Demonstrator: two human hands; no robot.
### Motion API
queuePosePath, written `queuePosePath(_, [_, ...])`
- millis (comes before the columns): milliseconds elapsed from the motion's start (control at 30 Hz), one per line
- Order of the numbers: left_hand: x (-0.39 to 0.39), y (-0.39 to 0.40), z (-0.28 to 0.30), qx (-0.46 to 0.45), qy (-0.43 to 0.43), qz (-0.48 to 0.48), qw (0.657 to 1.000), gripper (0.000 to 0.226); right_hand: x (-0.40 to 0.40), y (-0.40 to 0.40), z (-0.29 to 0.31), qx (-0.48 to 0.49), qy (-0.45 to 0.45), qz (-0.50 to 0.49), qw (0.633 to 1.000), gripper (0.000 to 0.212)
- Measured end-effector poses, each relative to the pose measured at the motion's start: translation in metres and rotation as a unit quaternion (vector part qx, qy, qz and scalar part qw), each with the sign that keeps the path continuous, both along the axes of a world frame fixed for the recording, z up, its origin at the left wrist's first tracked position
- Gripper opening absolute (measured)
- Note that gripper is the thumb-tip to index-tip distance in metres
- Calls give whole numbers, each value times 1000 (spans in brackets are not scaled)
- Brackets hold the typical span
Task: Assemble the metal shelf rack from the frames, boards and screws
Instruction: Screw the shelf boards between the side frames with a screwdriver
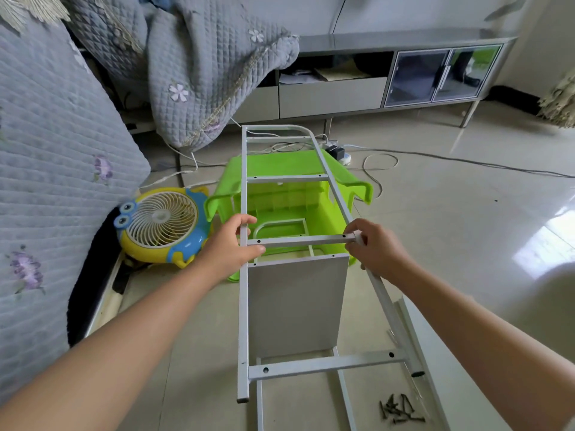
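A white metal ladder-shaped frame (pixel 287 178) lies lengthways in front of me, its far end over a green stool. My left hand (pixel 231 245) grips the frame's left rail where a crossbar (pixel 301 241) meets it. At the crossbar's right end my right hand (pixel 373 247) holds the right rail. A grey board (pixel 297 304) stands on edge under the frame, just below that crossbar. A second white frame (pixel 345 390) lies on the floor underneath. A small heap of dark screws (pixel 399 410) lies on the tiles at the lower right.
An upturned green plastic stool (pixel 280 169) sits under the frame's far half. A yellow-and-blue fan (pixel 161 225) leans by the quilted bed (pixel 46 169) on the left. Cables and a power strip (pixel 337 152) cross the floor ahead. A long white piece (pixel 417 337) lies to the right.
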State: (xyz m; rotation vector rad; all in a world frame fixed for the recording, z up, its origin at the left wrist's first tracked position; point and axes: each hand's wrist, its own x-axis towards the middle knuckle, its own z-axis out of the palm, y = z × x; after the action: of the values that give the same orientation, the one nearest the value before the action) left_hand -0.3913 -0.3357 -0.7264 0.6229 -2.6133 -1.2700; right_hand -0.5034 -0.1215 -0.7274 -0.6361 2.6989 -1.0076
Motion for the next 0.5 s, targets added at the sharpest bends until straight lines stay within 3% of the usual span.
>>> queuePosePath(133, [-13, 3, 9, 32, -12, -5, 999, 56, -4, 0, 27, -257, -142, -60, 954, 30])
queuePosePath(233, [-33, 19, 26, 85, -32, -16, 996, 52, -8, 9, 56, -337, -171, -92, 921, 33])
queuePosePath(333, [-59, 47, 56, 79, -36, -34, 996, 41, -15, 34, 92, -353, -145, -124, 916, 18])
queuePosePath(400, [-78, 70, 82, 69, 7, -44, 997, 32, -16, 53, 116, -342, -90, -139, 925, 15])
queuePosePath(500, [-108, 112, 120, 179, 73, -60, 979, 21, -13, 73, 136, -231, 39, -137, 962, 17])
